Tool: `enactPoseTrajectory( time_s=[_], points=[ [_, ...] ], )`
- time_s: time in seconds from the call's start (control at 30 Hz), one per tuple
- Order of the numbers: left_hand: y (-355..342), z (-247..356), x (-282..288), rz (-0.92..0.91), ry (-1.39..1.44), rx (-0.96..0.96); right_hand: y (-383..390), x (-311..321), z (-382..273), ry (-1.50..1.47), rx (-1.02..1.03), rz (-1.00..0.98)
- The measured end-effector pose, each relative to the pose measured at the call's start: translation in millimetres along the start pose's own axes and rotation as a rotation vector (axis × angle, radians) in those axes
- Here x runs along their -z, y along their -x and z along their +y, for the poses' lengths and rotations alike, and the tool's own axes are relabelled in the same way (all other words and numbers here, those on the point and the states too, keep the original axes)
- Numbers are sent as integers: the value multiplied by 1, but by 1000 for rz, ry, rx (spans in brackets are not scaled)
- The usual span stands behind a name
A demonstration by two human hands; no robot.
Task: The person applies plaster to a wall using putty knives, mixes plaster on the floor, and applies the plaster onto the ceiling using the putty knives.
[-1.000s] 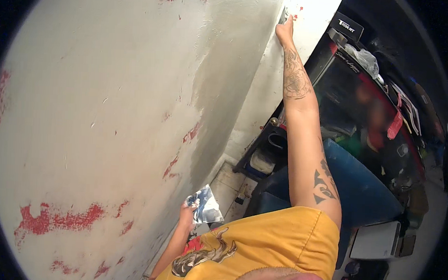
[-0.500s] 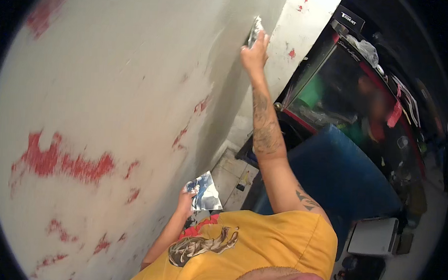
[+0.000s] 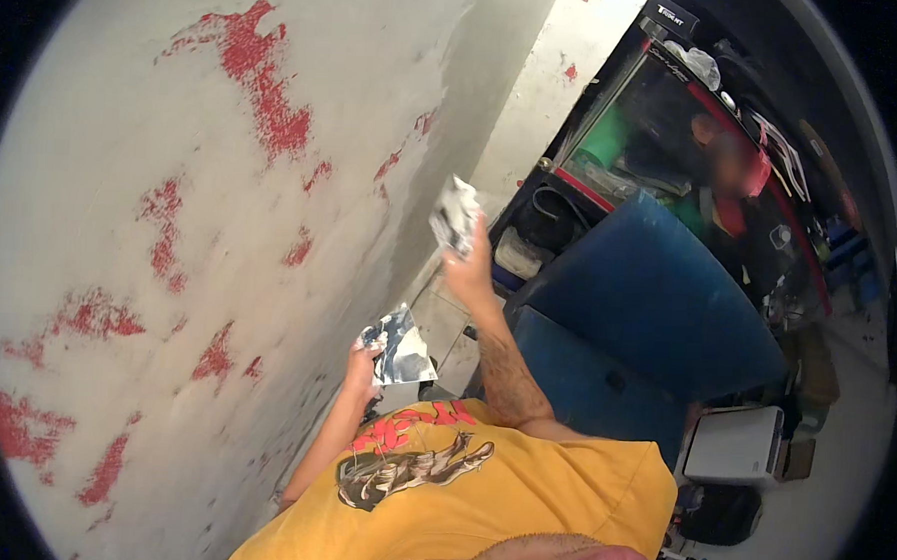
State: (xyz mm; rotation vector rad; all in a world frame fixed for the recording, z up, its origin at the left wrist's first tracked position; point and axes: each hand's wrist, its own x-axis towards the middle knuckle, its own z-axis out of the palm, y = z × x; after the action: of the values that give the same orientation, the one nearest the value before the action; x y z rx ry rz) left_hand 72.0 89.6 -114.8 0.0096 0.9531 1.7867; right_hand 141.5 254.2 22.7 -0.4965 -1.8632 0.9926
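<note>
My left hand (image 3: 363, 364) is closed on the edge of a flat, shiny metal plate (image 3: 405, 356) with white putty on it, held low in front of my yellow shirt. My right hand (image 3: 471, 273) grips a putty scraper (image 3: 455, 214), its flat face coated in white putty. The scraper is above and to the right of the plate, apart from it; some motion blur softens its edges. Left of both hands stands a grey-white wall (image 3: 346, 105) with patches of red (image 3: 267, 92) showing through. A darker grey band runs along its right side, near the corner.
A blue padded chair (image 3: 658, 289) stands close on my right. Behind it is a glass-fronted cabinet (image 3: 645, 138) with red edging and clutter on top; its glass shows a blurred reflection. A white boxy device (image 3: 732, 443) sits at the lower right, beside a black bag-like object (image 3: 721, 514).
My right hand has come down from high on the wall near the corner, bringing the scraper nearer the plate. The left hand has shifted slightly up, and the view has turned toward the wall's left.
</note>
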Motion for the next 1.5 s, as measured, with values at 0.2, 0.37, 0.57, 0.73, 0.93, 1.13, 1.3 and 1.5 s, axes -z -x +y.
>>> enactPoseTrajectory(
  time_s=[0.2, 0.37, 0.57, 0.73, 0.93, 1.13, 1.3, 1.5],
  points=[
    [1, -9, 14, 9, 84, -13, 95, 77, 106, 78, -452, 154],
    [-22, -31, 30, 11, 81, -33, 101, 80, 152, 53, -562, 185],
    [-33, -23, -2, 86, 14, -42, -59, 79, 184, 210, -91, 181],
    [-60, -14, -60, 130, 2, -26, -272, 151, 239, 344, 104, 294],
    [-92, -18, -94, 209, -12, -16, -422, 171, 229, 579, 235, 408],
    [-99, -10, -119, 225, -3, 28, -437, 145, 216, 516, 241, 317],
    [-98, -2, -118, 272, -5, 42, -394, 113, 212, 517, 107, 382],
    [-82, -3, -101, 214, 13, 47, -291, 55, 141, 429, 137, 308]
  ],
)
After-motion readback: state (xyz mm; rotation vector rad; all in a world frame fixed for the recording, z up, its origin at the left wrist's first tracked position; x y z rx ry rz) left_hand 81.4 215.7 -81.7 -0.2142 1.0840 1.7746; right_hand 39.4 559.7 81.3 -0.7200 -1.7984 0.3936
